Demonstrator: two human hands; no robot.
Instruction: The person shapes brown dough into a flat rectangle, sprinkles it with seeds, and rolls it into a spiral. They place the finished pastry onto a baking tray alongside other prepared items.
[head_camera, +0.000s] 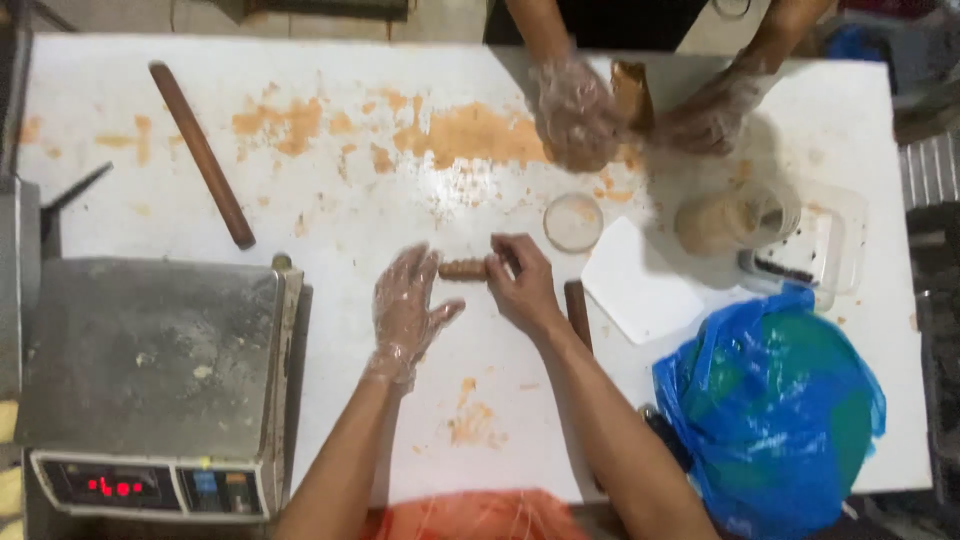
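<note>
Two hands: yours, both on one small brown dough roll (463, 268) near the middle of the white table (340, 210).
Left hand (408, 312): in a thin clear glove, fingers spread and loose, fingertips touching the roll's left end; it grips nothing.
Right hand (522, 283): bare, fingers curled over the roll's right end, closed on it.
Roll: lies flat, lengthwise left to right, between your hands.
Behind your right wrist: a short dark wooden stick (577, 312), with a white scraper card (640, 283) just beside it.
Far edge: another person's gloved hands (640, 110) work a lump of dough over an orange-smeared patch.
Left side: a long rolling pin (202, 155) lies diagonally; a metal scale (150, 370) sits at the near left corner.
Right side: a small round lid (573, 221), a clear plastic jug (735, 218) and a bowl under a blue bag (775, 415).
Risk, uneven pressure: I judge the roll could thin or snap in the middle if your right hand presses harder than the left.
Risk, sticking: the bare hand may pick up dough and tear the surface.
Risk, elbow: your right forearm passes close over the stick and could knock it.
</note>
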